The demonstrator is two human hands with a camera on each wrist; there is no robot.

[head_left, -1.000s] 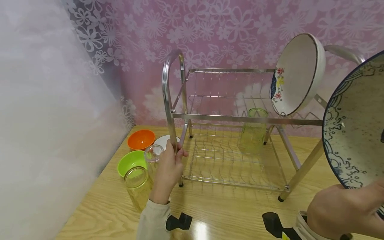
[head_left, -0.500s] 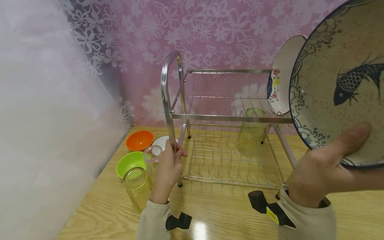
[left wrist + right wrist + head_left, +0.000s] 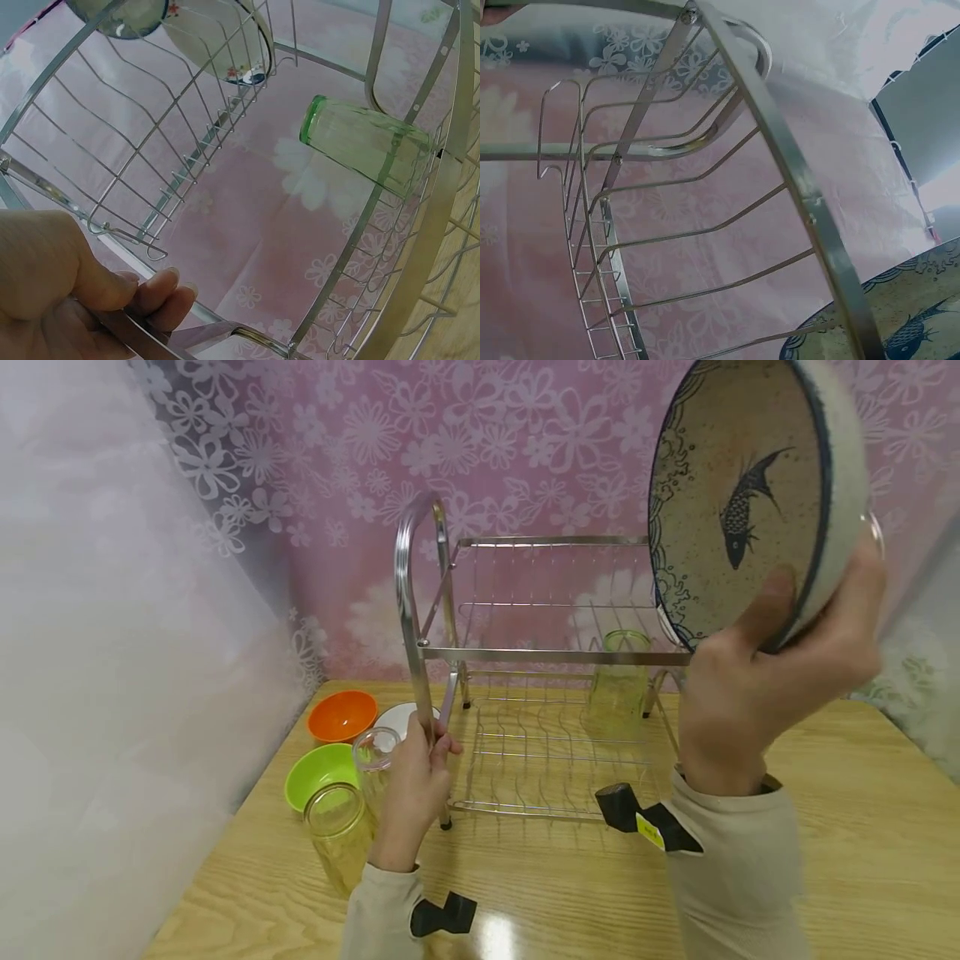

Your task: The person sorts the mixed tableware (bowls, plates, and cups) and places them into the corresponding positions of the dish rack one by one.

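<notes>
My right hand grips a bowl with a dark fish and blue rim pattern, thumb on its inner face. The bowl is tipped on edge at the upper right of a two-tier metal dish rack; its edge also shows in the right wrist view. With my left hand I hold the rack's left front leg, fingers and thumb around the bar. Behind the fish bowl, a white floral bowl leans in the upper tier, nearly hidden in the head view. A green glass stands upside down on the lower tier.
Left of the rack are an orange bowl, a lime-green bowl, a white dish, a clear glass and a yellowish glass. A flowered pink sheet hangs behind the wooden table.
My right hand has carried the fish bowl leftward and up from the right edge, turning it more edge-on over the rack's upper right. My left hand stays on the rack leg.
</notes>
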